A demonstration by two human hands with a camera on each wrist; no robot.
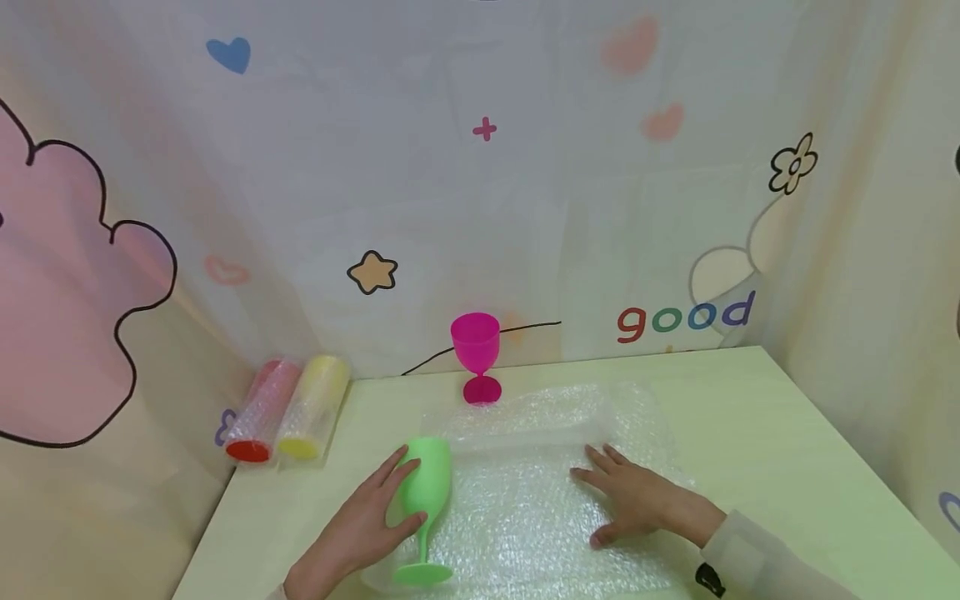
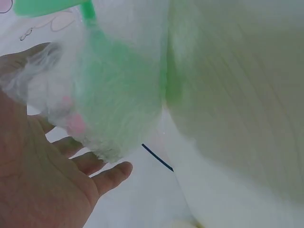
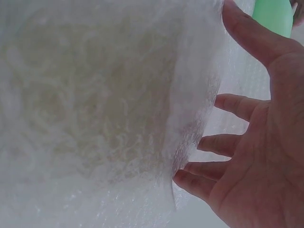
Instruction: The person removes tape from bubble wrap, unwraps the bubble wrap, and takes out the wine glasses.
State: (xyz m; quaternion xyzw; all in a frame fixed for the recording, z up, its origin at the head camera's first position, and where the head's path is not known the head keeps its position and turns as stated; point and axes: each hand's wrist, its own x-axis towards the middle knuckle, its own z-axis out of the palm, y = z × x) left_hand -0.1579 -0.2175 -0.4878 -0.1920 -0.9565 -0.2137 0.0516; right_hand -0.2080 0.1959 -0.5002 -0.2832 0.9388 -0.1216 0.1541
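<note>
A light green plastic goblet (image 1: pixel 426 492) lies on its side along the left part of a bubble wrap sheet (image 1: pixel 517 517), its foot toward the near edge. My left hand (image 1: pixel 360 521) rests along the goblet's left side, fingertips at the bowl and thumb by the stem. In the left wrist view, a loose bubble wrap edge (image 2: pixel 99 147) shows by these extended fingers, with the green bowl blurred through it. My right hand (image 1: pixel 637 496) lies spread with its fingertips on the sheet's right part; in the right wrist view its fingers (image 3: pixel 237 107) reach to the wrap.
Behind the sheet a magenta goblet (image 1: pixel 476 346) stands upright near the back curtain. Two bubble-wrapped rolls lie at the back left, one with a red end (image 1: pixel 249 451) and one with a yellow end (image 1: pixel 300 447). A printed curtain (image 1: pixel 420 183) encloses the pale table (image 1: pixel 750 442).
</note>
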